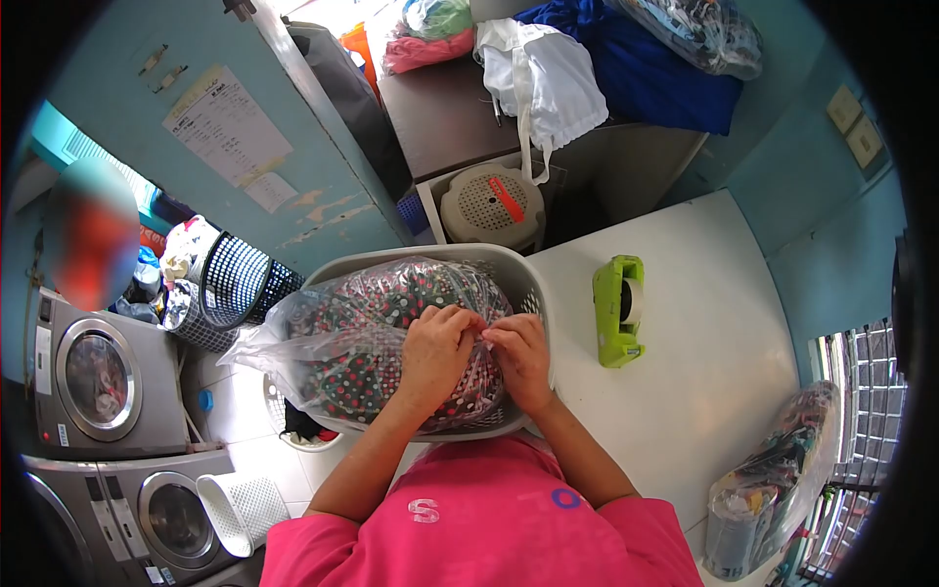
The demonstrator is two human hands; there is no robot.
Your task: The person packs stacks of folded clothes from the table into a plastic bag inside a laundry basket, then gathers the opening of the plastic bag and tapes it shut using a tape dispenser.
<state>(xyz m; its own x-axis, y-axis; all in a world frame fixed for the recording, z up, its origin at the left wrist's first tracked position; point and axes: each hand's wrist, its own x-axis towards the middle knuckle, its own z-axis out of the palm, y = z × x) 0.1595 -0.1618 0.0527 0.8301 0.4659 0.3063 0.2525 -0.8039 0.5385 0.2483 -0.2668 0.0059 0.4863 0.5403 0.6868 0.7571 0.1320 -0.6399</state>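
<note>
A clear plastic bag [293, 338] packed with dark polka-dot fabric [367, 377] lies in a grey laundry basket [536, 293]. Its loose end hangs out over the basket's left side. Both of my hands meet on the bag's right part, with the fingertips close together. My left hand [440, 342] pinches the plastic, its fingers bent. Opposite it, my right hand [520, 354] also pinches the plastic between thumb and fingers. Exactly what lies between the fingertips is too small to make out. A green tape dispenser [616, 313] stands on the white table to the right.
The white table [694, 323] extends right of the basket, with a filled plastic bag [768, 484] near its right edge. Washing machines [103, 377] and laundry baskets [245, 279] stand at left. White cloth [553, 83] hangs over a dark table [430, 117] ahead.
</note>
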